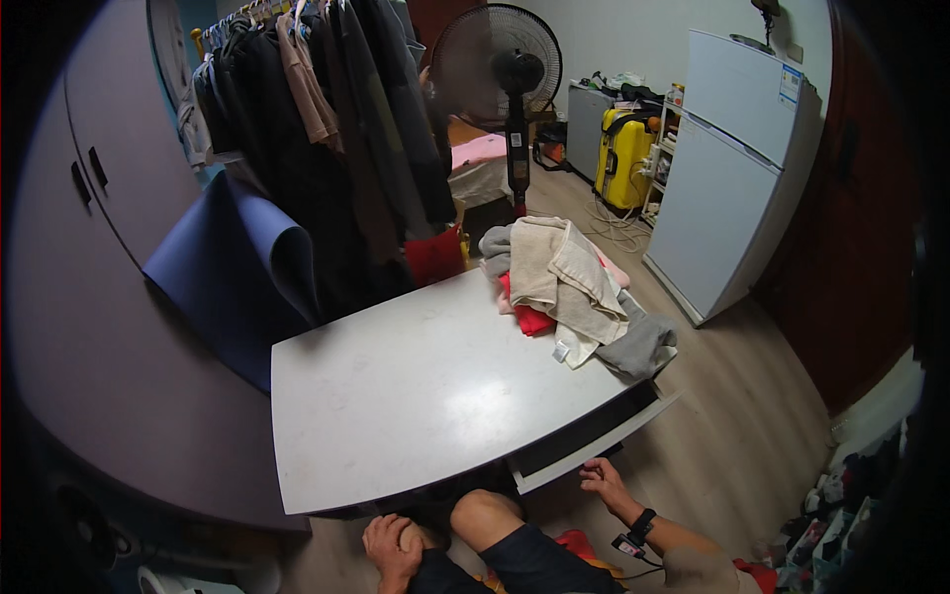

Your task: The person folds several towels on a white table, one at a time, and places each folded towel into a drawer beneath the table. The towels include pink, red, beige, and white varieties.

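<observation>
My left hand [393, 548] rests over my left knee, its fingers curved around the kneecap and holding no object. My right hand [605, 482] is in the air just past the front of a pulled-out drawer [594, 450], fingers loosely bent and apart, with nothing in them. The drawer's dark inside shows under the right end of a white tabletop [401, 401]. A heap of folded cloths lies on the table's far right corner: a beige towel [538, 260] on top, a red cloth [533, 319] beneath, and a grey cloth [642, 349] at the edge.
A rolled blue mat [230, 260] leans at the table's left, beside a wardrobe [111, 334]. Clothes hang on a rack [297, 111] behind. A standing fan [512, 74], a yellow suitcase [622, 160] and a white refrigerator [731, 178] stand beyond. Cables [616, 223] lie on the floor.
</observation>
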Motion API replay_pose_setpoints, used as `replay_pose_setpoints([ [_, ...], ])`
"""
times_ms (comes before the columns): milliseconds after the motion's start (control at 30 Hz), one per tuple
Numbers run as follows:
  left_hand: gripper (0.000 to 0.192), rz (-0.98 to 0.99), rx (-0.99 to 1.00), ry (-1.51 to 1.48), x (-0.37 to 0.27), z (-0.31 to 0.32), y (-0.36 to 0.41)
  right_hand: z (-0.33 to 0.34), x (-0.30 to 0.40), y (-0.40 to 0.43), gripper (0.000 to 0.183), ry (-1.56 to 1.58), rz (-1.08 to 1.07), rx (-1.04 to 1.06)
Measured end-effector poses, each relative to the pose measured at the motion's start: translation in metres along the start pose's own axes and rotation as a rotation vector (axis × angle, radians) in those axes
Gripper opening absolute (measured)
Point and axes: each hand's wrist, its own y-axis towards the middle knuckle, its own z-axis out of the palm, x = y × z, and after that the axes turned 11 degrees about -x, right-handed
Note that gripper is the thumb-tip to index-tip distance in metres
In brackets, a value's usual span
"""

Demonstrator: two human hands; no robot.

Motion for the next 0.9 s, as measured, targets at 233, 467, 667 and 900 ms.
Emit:
replay_pose_setpoints([
  [233,0.033,-0.037,0.012,-0.010,0.010,0.005,0.002,0.019,0.010,0.039,0.060,-0.022,-0.038,0.107],
  [467,0.031,-0.005,-0.023,-0.005,0.012,0.013,0.012,0.035,0.059,0.064,0.073,-0.578,-0.073,0.351],
  [667,0.031,-0.050,0.020,0.007,0.011,0.018,0.018,0.040,0.162,0.128,0.026,-0.928,-0.580,0.209],
  [900,0.032,-0.027,0.015,0.063,0.002,0.018,0.025,0.046,0.273,0.244,0.045,-0.944,-0.793,-0.301],
])
